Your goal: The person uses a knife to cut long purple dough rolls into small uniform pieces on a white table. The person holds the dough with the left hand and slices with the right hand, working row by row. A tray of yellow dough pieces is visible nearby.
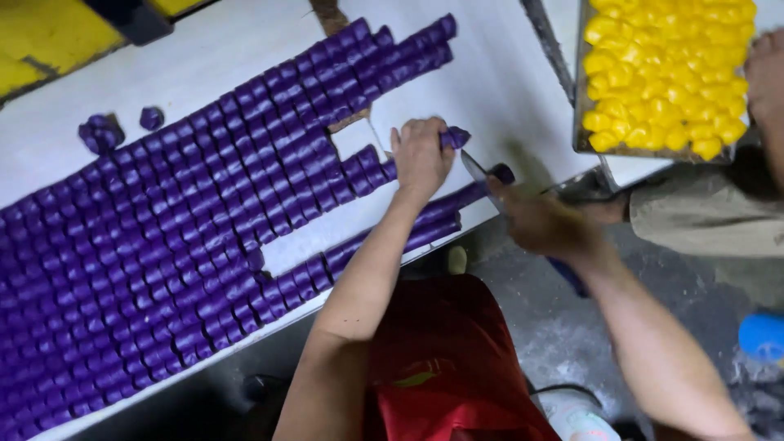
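2 hands busy cutting: my left hand (420, 155) grips a purple dough roll (454, 137), my right hand (539, 220) clenches the knife (478, 173); next cut needs steady aim

Both bare arms reach forward, left hand (419, 155) curled shut (knuckles up), right hand (543, 222) fisted.

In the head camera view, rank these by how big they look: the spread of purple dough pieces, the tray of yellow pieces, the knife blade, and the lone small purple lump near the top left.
1. Purple dough spread
2. Yellow tray
3. Knife blade and small purple lump: too close to rank; the blade is blurred and partly hidden.
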